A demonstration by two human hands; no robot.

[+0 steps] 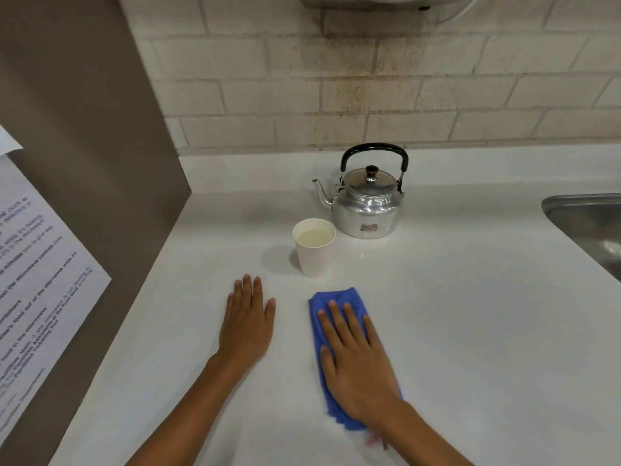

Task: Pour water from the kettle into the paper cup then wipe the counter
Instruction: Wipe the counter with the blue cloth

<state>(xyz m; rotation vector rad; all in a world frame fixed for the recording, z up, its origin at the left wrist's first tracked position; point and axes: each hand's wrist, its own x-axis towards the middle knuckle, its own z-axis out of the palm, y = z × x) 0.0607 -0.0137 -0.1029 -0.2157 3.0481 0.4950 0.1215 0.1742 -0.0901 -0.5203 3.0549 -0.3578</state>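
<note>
Your right hand [356, 361] is lying flat, fingers spread, pressing a folded blue cloth [336, 297] onto the counter [470, 331]; nothing is being gripped, the palm is simply bearing down, likely so the cloth drags evenly across the surface. The cloth is sitting toward the counter's near edge, just in front of the paper cup [314, 247].

Your left hand [247, 319] is resting open and empty on the bare counter beside the cloth, apart from it, probably bracing you while the other hand is wiping.

The cup is standing upright, holding water to well below its rim, so pouring is looking finished. The kettle [366, 200] is standing behind it toward the back wall, lid on, handle up, spout aimed left, parked clear of the wiping area. The sink [581, 213] is showing at the counter's right edge.
</note>
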